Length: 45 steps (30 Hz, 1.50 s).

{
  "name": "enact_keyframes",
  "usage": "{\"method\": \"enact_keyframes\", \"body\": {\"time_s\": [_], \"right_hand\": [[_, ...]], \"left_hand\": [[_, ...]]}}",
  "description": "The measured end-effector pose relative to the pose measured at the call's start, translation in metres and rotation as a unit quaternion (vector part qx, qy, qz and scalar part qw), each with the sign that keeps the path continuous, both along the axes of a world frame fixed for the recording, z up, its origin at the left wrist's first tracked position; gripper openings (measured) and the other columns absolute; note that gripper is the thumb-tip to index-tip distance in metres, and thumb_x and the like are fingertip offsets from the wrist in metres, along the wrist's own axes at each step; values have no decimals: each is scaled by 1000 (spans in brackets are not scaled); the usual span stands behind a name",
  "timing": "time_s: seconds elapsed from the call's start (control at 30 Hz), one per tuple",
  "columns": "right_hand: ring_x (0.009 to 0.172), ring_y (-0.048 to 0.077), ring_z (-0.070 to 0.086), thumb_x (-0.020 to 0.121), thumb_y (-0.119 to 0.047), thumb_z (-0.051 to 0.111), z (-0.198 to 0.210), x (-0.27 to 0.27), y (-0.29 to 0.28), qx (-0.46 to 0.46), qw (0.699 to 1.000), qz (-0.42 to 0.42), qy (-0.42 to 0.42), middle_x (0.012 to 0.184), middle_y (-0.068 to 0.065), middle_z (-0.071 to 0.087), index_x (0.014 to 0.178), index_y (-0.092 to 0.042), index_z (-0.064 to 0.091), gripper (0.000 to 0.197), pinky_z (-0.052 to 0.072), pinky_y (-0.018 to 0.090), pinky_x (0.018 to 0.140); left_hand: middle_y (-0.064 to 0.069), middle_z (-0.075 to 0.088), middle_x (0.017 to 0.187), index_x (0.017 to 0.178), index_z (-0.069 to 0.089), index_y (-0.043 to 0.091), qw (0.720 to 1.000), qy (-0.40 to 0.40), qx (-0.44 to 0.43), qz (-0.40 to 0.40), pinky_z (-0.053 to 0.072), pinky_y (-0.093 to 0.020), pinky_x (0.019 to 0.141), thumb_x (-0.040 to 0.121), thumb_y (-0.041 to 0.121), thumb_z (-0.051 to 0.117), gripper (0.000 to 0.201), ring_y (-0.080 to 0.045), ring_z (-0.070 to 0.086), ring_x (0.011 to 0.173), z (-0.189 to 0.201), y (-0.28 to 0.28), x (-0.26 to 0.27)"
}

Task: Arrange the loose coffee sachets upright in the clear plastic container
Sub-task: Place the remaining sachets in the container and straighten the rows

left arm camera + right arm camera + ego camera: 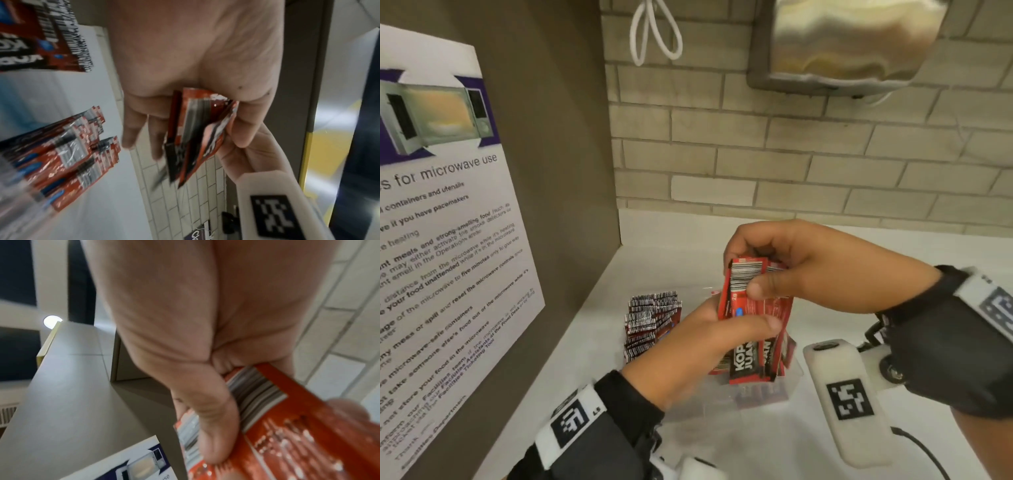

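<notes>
Both hands hold one bundle of red coffee sachets (753,329) upright over the clear plastic container (698,401) on the white counter. My left hand (750,325) grips the bundle's middle, thumb across the front; the left wrist view shows the sachets (195,129) pinched between thumb and fingers. My right hand (750,274) pinches the barcode ends at the top, its thumb pressed on the sachets (267,418). The lower ends dip into the container. A loose stack of sachets (650,322) lies on the counter just left of the hands, also visible as sachets (61,154) in the left wrist view.
A brown side panel with a microwave-use poster (441,240) closes off the left. The brick-tiled wall (791,164) stands behind, with a steel dispenser (842,44) and a white cord (654,31) hanging on it. White counter (808,445) runs toward the front right.
</notes>
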State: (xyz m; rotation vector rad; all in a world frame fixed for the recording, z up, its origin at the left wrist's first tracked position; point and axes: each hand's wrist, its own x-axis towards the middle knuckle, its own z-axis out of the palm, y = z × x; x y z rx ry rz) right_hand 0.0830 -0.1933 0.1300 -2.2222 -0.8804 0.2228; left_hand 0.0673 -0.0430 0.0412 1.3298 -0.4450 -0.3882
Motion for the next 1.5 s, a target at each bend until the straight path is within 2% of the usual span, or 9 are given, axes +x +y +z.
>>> {"method": "enact_keyframes", "body": {"time_s": [0.43,0.53,0.67,0.83,1.0,1.2,1.3,1.43,1.5], "right_hand": [[102,7,56,80,-15,71,-37,1,31,143,978,-126,-89,111,-7,58,100,-34,59,30,50,31,92],[94,6,59,84,-23,67,-48,-8,28,255,949,-171,-66,106,-8,58,98,-29,60,18,52,31,82],[69,7,52,60,-46,77,-73,-25,35,252,952,-172,4,83,-14,55,88,-35,55,37,47,26,63],[62,15,59,77,-12,75,-83,-18,45,315,931,-175,59,79,11,62,88,-17,56,22,50,29,54],[67,27,60,84,-3,58,-85,-8,45,359,912,-190,63,80,21,60,70,-10,42,23,50,41,63],[60,4,42,81,-6,61,-89,-6,35,239,959,-146,-40,70,-10,45,75,-22,44,25,34,14,57],[79,8,52,79,-20,61,-88,-7,26,236,966,-104,-18,88,-8,52,86,-27,53,13,44,22,70],[85,12,60,83,-1,59,-83,-4,13,246,967,-64,20,92,-10,60,88,-28,62,28,49,32,75],[82,14,63,82,5,60,-80,-4,8,245,967,-45,60,88,-4,65,93,-29,59,36,50,33,76]], "left_hand": [[-21,71,92,102,65,5,976,134,-161,54,59,-41,64,67,2,70,36,-30,71,71,-4,21,-13],[-17,72,96,106,67,5,972,99,-174,122,57,-36,64,66,6,71,40,-27,71,77,0,24,-11],[-11,71,75,84,71,6,959,57,-192,201,55,-29,50,66,7,68,19,-20,69,63,9,25,-9],[-17,72,96,100,69,10,960,43,-185,207,59,-40,66,77,13,63,24,-30,71,82,13,25,-17],[-12,74,99,114,63,5,941,79,-173,280,59,-30,60,81,0,58,34,-25,72,83,5,26,-20],[-12,74,89,104,67,7,909,92,-198,356,59,-30,59,92,9,52,19,-22,72,73,18,13,-15],[-11,74,94,105,67,8,906,77,-190,369,59,-30,59,91,21,54,23,-21,72,77,22,6,-14],[-10,74,99,104,67,9,897,51,-135,417,55,-38,77,89,19,57,20,-25,71,88,24,7,-14],[-8,74,91,98,67,10,885,32,-116,449,54,-35,72,88,9,60,12,-22,72,80,23,13,-14]]}}
